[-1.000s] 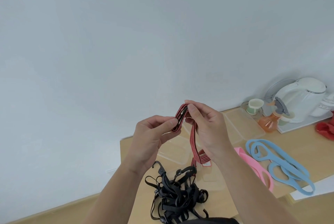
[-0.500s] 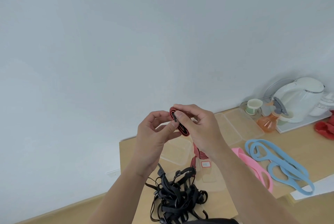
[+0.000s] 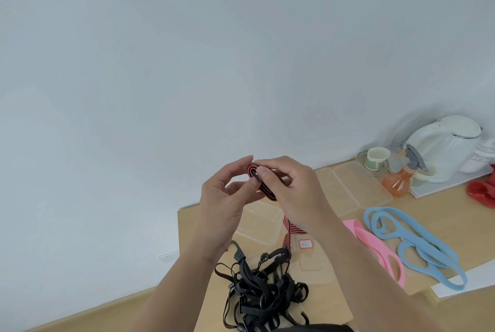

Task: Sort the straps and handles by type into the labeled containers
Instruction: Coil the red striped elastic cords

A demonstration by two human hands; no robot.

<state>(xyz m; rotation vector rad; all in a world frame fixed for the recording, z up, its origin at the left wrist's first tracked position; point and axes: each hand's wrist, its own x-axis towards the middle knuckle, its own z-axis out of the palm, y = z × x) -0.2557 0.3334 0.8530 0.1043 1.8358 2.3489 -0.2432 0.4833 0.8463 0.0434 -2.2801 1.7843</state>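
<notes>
Both hands hold a red striped strap (image 3: 263,184) up above the table. My left hand (image 3: 227,203) pinches its folded end with thumb and fingers, and my right hand (image 3: 292,192) curls round the folded bundle. The strap's loose tail (image 3: 288,232) hangs down below my right wrist. A tangled pile of black straps with hooks (image 3: 262,297) lies on the table under my arms. Pink handles (image 3: 375,248) and blue handles (image 3: 412,243) lie to the right. A clear container (image 3: 263,227) and one with a small label (image 3: 310,262) sit under my hands.
Two more clear containers (image 3: 356,192) lie by the wall. Behind them stand a cup (image 3: 376,158), an orange spray bottle (image 3: 400,179) and a white kettle (image 3: 444,146) on a tray. A red object (image 3: 482,191) sits at the right edge. The table ends at the left (image 3: 178,224).
The strap was stretched upright between my hands; now it is folded into a shorter bundle, and less tail hangs down. Both hands have stayed close together.
</notes>
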